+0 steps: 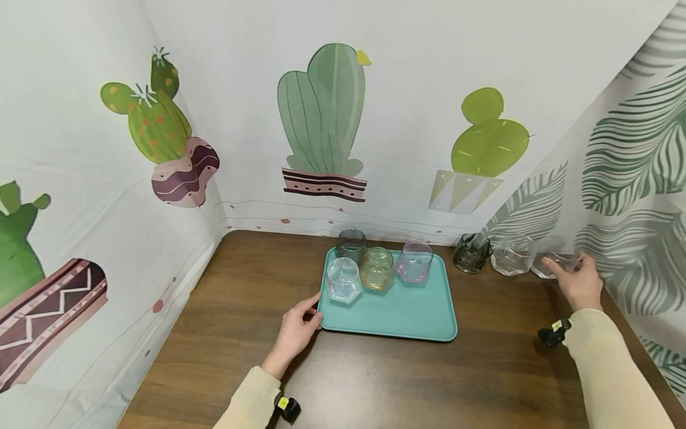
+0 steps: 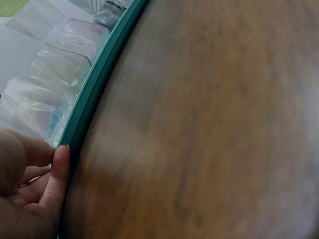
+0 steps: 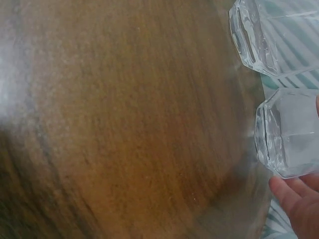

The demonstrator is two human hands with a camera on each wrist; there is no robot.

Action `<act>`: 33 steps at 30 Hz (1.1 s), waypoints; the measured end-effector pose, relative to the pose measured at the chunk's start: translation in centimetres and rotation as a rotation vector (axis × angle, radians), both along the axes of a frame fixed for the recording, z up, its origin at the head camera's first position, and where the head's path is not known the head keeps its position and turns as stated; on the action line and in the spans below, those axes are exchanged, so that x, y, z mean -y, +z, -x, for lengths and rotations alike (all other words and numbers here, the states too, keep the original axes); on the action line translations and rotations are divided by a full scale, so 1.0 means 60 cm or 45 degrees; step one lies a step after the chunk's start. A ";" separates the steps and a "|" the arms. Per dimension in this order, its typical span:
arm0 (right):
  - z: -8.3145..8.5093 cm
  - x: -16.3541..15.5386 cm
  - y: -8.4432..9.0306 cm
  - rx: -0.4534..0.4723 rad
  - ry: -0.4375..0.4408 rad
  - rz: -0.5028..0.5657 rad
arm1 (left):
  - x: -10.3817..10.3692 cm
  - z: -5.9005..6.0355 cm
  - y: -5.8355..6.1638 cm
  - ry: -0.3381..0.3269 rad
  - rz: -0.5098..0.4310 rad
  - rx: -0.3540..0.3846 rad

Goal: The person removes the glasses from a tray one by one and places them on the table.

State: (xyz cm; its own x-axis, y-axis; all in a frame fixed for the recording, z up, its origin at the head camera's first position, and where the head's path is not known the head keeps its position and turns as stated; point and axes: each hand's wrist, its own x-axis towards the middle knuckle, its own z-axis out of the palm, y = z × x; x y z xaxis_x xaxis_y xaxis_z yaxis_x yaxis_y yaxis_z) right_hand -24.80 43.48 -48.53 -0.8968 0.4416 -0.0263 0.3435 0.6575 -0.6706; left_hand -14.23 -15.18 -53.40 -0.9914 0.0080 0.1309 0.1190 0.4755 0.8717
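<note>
Left hand [image 1: 298,329] is at the near left corner of the teal tray [image 1: 407,313], fingertips pressed flat against its rim and fingers fairly straight, thumb on top; the wrist view shows one fingertip [image 2: 61,164] lying right along the tray's edge. Just beyond those fingers, on the tray, stands an iridescent clear glass [image 1: 343,280], with an amber glass [image 1: 377,269], a grey-green glass [image 1: 351,245] and a pink glass [image 1: 415,261] farther off. Over on the other side, the right hand [image 1: 577,282] reaches to the far right of the wooden table [image 1: 241,310], fingers curled round a clear faceted glass [image 1: 557,262] by the leaf-print curtain [image 1: 632,179]. Just left of those fingers sits a second clear glass [image 1: 513,253], then a dark smoky glass [image 1: 471,252], both off the tray, standing on the table.
</note>
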 end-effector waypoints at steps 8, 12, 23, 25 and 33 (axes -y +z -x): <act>-0.004 -0.008 -0.003 -0.001 0.010 -0.034 | -0.004 0.002 -0.004 -0.002 0.012 -0.010; -0.007 -0.008 -0.005 -0.004 0.015 -0.039 | -0.004 0.002 -0.003 -0.007 0.006 -0.008; -0.023 0.005 0.004 -0.051 0.048 -0.058 | 0.001 0.000 -0.007 -0.008 -0.022 0.000; -0.026 0.008 0.006 -0.082 0.055 -0.078 | 0.001 0.001 -0.008 0.000 -0.019 0.005; -0.042 0.020 0.010 -0.172 0.066 -0.064 | 0.001 0.000 -0.003 -0.002 -0.026 0.003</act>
State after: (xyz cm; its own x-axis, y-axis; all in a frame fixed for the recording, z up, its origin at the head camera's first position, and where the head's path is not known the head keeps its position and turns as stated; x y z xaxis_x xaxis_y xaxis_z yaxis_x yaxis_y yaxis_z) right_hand -22.28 42.27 -47.91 -0.9123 0.3925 0.1169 0.2173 0.7058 -0.6742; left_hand -14.23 -15.25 -53.60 -0.9917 0.0067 0.1284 0.1173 0.4575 0.8814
